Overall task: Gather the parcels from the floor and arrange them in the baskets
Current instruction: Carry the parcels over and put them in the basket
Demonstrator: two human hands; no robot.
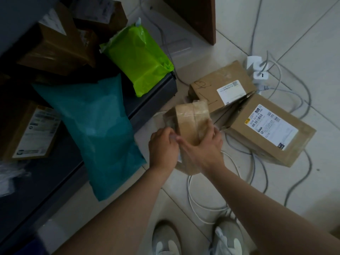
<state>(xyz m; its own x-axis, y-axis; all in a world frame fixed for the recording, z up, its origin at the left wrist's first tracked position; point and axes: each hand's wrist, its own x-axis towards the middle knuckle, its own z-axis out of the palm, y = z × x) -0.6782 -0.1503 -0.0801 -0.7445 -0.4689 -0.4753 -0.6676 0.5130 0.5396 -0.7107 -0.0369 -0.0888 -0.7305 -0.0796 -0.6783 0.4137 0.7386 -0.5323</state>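
Observation:
A small taped cardboard parcel (190, 120) is held above the tiled floor between both hands. My left hand (162, 146) grips its near left edge and my right hand (204, 146) wraps over its right side. Two larger cardboard boxes lie on the floor to the right: one (220, 87) with a white label, another (266, 129) with a barcode label. On the left stands a dark basket (152, 105) that holds a teal mailer bag (95, 129), a green mailer bag (138, 59) and several brown boxes (60, 46).
White and grey cables (257, 162) snake over the floor around the boxes, with a white power adapter (257, 69) behind them. A brown wooden panel (198, 17) stands at the top. My shoes (195, 240) are at the bottom edge.

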